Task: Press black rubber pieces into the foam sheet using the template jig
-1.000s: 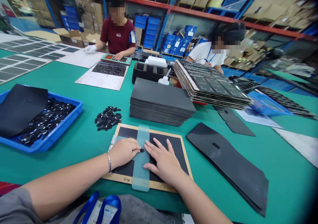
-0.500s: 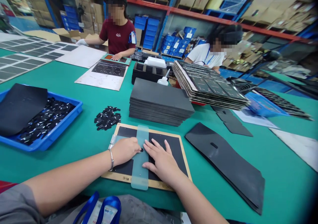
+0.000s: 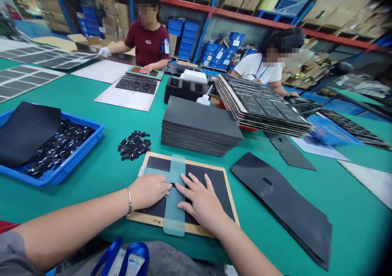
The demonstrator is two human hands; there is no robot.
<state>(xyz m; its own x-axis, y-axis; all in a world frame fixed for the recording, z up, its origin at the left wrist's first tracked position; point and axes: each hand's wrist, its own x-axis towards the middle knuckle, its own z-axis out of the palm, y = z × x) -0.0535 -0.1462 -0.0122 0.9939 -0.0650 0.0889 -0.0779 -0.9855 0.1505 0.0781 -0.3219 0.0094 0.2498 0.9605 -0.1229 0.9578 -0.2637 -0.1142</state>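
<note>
A wooden-edged board [image 3: 158, 223] lies in front of me with a dark sheet [image 3: 219, 182] on it and a translucent green template [image 3: 175, 221] across the middle. My left hand [image 3: 150, 191] rests on the template's left side, fingers curled, its fingertips at a small black piece [image 3: 173, 185] in the template's slot. My right hand [image 3: 200, 202] lies with fingers spread over the template and the dark sheet, its index fingertip touching the right end of the small piece. A pile of black pieces [image 3: 134, 145] sits beyond the board.
A blue tray [image 3: 99, 134] of black pieces stands at left, a stack of dark sheets [image 3: 199, 125] behind the board. Folded dark sheets [image 3: 284, 206] lie at right. Stacked panels [image 3: 263, 104] are behind. Two people work across the table [image 3: 122, 243].
My left hand has shifted slightly left and loosened its pinch; my right index finger has come to the small piece. Across the table, a gloved hand has lifted a panel's edge.
</note>
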